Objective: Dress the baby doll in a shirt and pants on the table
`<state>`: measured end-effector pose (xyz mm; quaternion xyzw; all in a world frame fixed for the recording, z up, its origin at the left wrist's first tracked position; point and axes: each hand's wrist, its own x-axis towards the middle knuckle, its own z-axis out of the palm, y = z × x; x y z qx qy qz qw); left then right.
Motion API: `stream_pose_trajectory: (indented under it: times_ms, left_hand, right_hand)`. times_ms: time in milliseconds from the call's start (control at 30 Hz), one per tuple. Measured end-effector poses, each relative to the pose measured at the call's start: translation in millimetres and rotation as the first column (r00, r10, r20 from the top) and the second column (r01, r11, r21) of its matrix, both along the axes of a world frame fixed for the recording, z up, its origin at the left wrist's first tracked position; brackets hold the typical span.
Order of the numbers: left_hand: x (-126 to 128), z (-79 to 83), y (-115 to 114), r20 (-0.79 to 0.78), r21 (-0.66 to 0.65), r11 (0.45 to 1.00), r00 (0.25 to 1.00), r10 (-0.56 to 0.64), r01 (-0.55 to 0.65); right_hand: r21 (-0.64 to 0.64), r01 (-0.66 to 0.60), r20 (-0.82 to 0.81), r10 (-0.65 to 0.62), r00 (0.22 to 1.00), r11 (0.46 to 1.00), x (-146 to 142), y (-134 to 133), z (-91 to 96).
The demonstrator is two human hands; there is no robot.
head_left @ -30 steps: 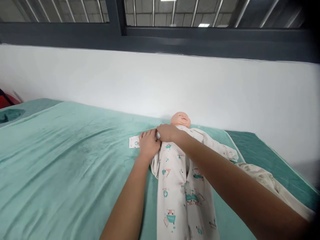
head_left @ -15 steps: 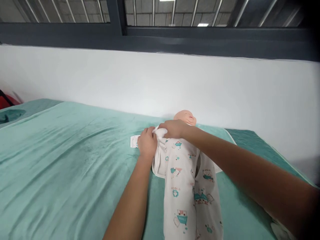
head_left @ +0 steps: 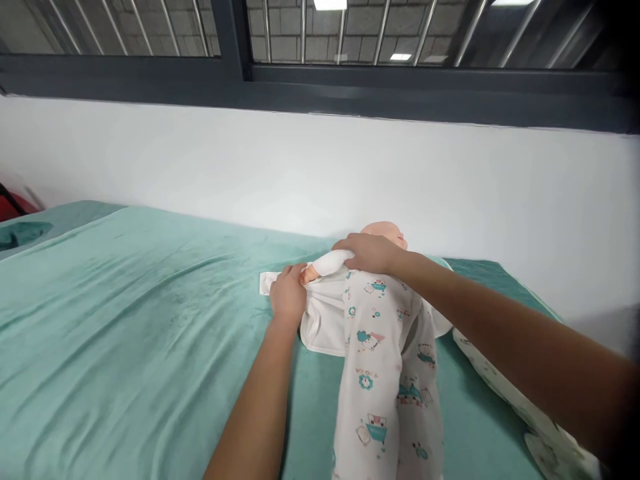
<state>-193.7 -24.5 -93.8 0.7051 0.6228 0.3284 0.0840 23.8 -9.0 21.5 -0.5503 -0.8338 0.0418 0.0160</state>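
Observation:
A baby doll lies on its back in white trousers printed with small teal figures, its head partly hidden behind my right hand. That hand is closed around the doll's white-sleeved arm near the shoulder. The doll's bare hand points left, toward my left hand. My left fingers are closed on the sleeve of a white top spread under the doll. The sleeve's cuff end sticks out to the left of them.
A teal-green cover with soft creases lies under everything. Printed white fabric is at the right, partly behind my forearm. A white wall rises behind, below a dark window frame. Something red stands at the far left.
My right hand and the doll have shifted right. The doll's bare hand now shows between my hands, drawn away from the sleeve. My left hand has hardly moved.

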Motion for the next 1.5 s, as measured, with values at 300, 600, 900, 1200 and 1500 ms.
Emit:
stream_pose_trajectory:
  times_ms: [300, 600, 900, 1200, 1500]
  left_hand:
    - [-10, 2.5, 3, 0.009, -0.101, 0.993, 0.998, -0.061, 0.062]
    - [12, 17.1, -6, -0.313, 0.126, 0.991, 0.95, -0.009, 0.051]
    - [19, 10.3, 4, -0.442, 0.073, 0.996, 0.897, -0.013, 0.051]
    - [2, 13.3, 2, -0.451, 0.054, 0.996, 0.888, 0.092, -0.076]
    - [29, 31.1, -15, -0.109, 0.108, 0.98, 0.982, -0.155, 0.166]
  right_hand:
    - [0.004, -0.048, -0.114, 0.048, 0.992, 0.999, 7, -3, 0.7]
    - [-0.065, -0.047, -0.008, 0.047, 0.999, 0.997, -31, 2, -14.7]
    - [0.111, 0.204, -0.424, -0.139, 0.895, 0.973, 2, -42, -30.2]
    - [0.24, 0.658, -0.601, -0.423, 0.678, 0.714, 87, -96, -124.1]
    - [0.272, 0.672, -0.456, -0.523, 0.72, 0.688, 68, -83, -116.2]
